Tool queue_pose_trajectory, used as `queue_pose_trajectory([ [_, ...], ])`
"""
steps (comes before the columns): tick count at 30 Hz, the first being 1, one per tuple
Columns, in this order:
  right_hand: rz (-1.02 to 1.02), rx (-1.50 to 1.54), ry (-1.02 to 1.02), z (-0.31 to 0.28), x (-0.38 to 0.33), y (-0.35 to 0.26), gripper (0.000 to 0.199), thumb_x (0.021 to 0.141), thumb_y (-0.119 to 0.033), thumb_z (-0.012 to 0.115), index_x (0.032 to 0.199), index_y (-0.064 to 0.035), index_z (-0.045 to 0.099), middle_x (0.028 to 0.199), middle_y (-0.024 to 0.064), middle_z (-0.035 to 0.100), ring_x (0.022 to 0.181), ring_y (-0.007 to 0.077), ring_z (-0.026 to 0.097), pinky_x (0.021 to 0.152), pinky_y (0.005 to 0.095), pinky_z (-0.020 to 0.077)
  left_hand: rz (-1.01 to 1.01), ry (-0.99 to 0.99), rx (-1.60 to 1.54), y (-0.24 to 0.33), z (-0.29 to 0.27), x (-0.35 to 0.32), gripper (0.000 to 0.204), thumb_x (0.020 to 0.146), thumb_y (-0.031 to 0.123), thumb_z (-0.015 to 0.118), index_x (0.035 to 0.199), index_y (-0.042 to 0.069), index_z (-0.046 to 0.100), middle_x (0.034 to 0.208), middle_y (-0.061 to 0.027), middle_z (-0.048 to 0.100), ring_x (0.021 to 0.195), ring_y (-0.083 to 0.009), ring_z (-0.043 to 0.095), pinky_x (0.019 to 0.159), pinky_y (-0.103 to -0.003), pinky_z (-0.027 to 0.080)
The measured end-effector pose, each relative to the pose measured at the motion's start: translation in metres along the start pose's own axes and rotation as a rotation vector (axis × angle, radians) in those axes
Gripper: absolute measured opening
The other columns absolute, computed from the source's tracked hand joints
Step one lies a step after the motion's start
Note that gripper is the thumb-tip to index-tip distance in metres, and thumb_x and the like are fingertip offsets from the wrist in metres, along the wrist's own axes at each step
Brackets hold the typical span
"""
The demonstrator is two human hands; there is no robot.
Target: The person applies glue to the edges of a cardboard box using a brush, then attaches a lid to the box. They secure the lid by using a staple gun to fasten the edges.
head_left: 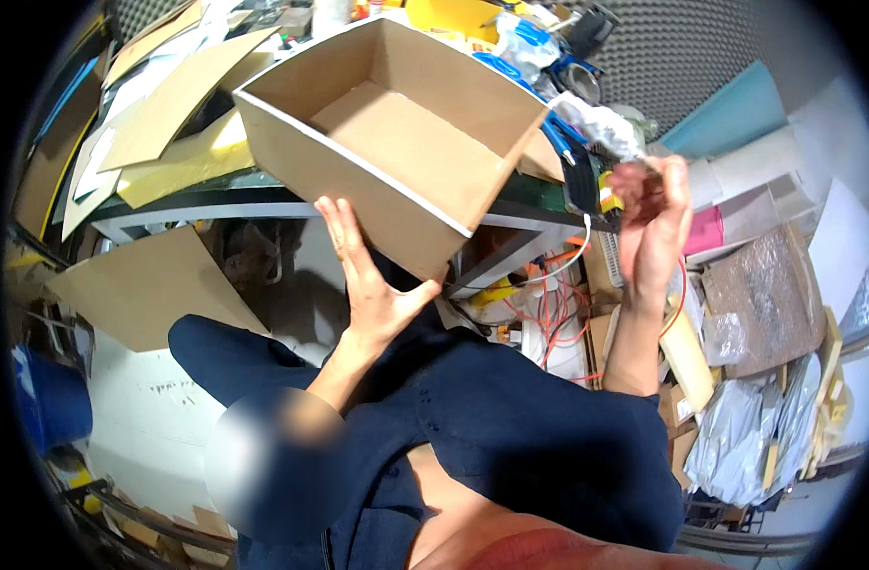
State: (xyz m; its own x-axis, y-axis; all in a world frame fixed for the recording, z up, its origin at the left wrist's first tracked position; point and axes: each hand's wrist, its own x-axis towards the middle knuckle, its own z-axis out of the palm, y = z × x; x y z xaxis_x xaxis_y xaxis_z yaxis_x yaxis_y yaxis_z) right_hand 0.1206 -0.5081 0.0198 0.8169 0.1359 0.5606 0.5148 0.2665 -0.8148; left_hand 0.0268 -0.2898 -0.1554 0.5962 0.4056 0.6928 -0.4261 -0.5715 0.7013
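"Box [358, 195] first. Where against the fingers?"

"Just above the left hand [376, 296]. Long fingers laid along the outside of its near wall, thumb spread wide toward the lower right corner. Brown board, open top, pale rim on the near side."

"And the right hand [655, 223]?"

"Raised, right of the box and apart from it, fingers bent. Blurred there; I cannot tell whether the tips pinch anything. Crumpled silvery wrap [596, 123] just beyond them."

"Surface?"

"Cluttered table [235, 195], box across its near edge. Left of the left fingers: overlapping board sheets [188, 100], yellow sheet [188, 174] nearest. Between box and right fingers: black device [579, 180], white cable [588, 231] trailing from it."

"Room?"

"Grey textured foam [700, 57] on the wall beyond the right fingertips. Orange cables [547, 318] low, left of that hand; bubble-wrapped package [767, 304] to its right. Well left of the left fingers and lower, blue bin [55, 399], pale floor [131, 404] beside it."

"Counts?"

"Hands two. Box, device, yellow sheet, bin, bubble-wrapped package: one each. Board sheets and orange cables: several."
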Motion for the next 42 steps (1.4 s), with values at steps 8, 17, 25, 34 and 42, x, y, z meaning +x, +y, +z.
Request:
queue_pose_trajectory([
  [8,0.147,0.2,0.042,-0.009,-0.027,0.018,0.022,0.099,-0.024,0.043,0.093,-0.0043,0.049,0.085,0.0179,0.067,0.072,0.0251,0.068,0.068,0.0309,0.0542,-0.029,0.0,0.089,0.003,-0.001,0.002,0.127,0.06,0.034,0.085,0.149,0.006,-0.001,0.154,-0.0244,-0.006,0.143,-0.04,0.004,0.114,-0.049,0.019],
  [17,-0.285,-0.292,-0.214,-0.004,-0.061,0.004,0.012,0.087,-0.008,0.056,0.093,-0.0014,0.048,0.085,0.0171,0.061,0.076,0.0186,0.058,0.074,0.0297,0.0459,-0.073,0.005,0.056,0.01,0.0,0.001,0.126,0.059,0.032,0.087,0.149,0.003,0.003,0.153,-0.0263,-0.003,0.143,-0.0403,0.006,0.113,-0.048,0.021],
  [25,-0.287,-0.323,-0.343,-0.003,-0.053,0.009,0.018,0.085,-0.006,0.065,0.095,0.0008,0.051,0.089,0.0202,0.065,0.079,0.0192,0.064,0.068,0.028,0.0515,-0.058,-0.006,0.097,0.007,-0.001,0.002,0.128,0.058,0.034,0.087,0.149,0.003,0.002,0.154,-0.0259,-0.003,0.143,-0.0405,0.007,0.111,-0.048,0.027],
  [34,-0.262,-0.381,-0.238,-0.007,-0.043,0.018,0.013,0.083,0.001,0.059,0.092,-0.0007,0.049,0.083,0.0174,0.063,0.073,0.0187,0.061,0.068,0.0285,0.0497,-0.047,0.005,0.099,0.007,-0.001,0.002,0.128,0.058,0.034,0.087,0.149,0.004,0.002,0.154,-0.0259,-0.002,0.143,-0.0412,0.007,0.111,-0.048,0.025],
  [42,-0.283,-0.414,-0.204,-0.012,-0.029,0.024,0.012,0.081,0.004,0.059,0.088,-0.001,0.05,0.079,0.0151,0.064,0.067,0.016,0.062,0.06,0.0265,0.0505,-0.066,-0.009,0.137,0.009,0.0,0.003,0.128,0.058,0.032,0.087,0.149,0.004,0.001,0.154,-0.0262,-0.001,0.143,-0.0412,0.006,0.111,-0.047,0.025],
])
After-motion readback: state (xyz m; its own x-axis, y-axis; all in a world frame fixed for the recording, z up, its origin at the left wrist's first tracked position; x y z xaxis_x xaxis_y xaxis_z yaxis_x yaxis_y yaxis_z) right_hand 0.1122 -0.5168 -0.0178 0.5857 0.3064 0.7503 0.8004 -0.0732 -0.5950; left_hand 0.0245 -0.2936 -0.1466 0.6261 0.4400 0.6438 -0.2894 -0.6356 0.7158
